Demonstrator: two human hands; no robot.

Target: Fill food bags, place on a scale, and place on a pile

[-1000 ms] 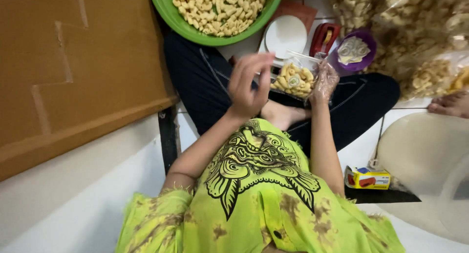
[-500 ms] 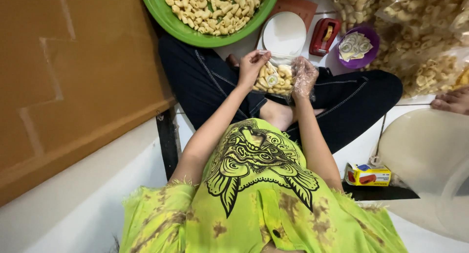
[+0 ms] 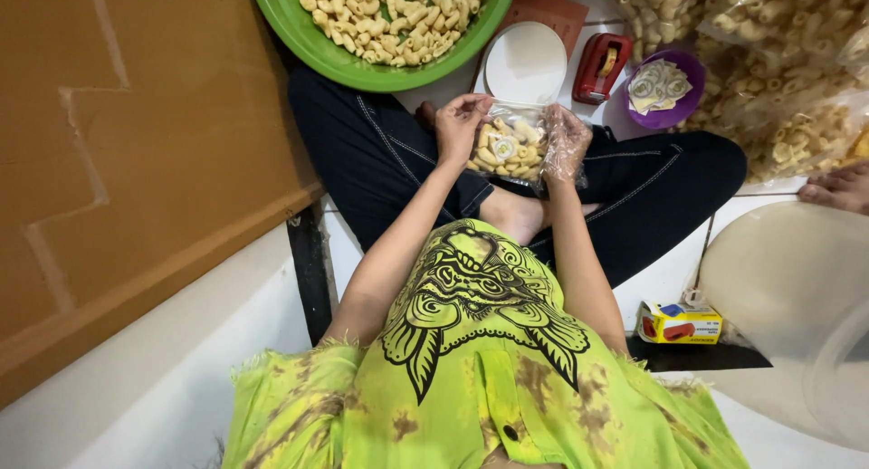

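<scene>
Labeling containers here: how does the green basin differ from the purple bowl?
The green basin is far larger than the purple bowl. The green basin holds loose pale yellow snack pieces; the purple bowl holds small round paper labels. The basin sits ahead of the left hand, the bowl off to the side of the gloved right hand. Both are round, open-topped and stand on the floor.
</scene>
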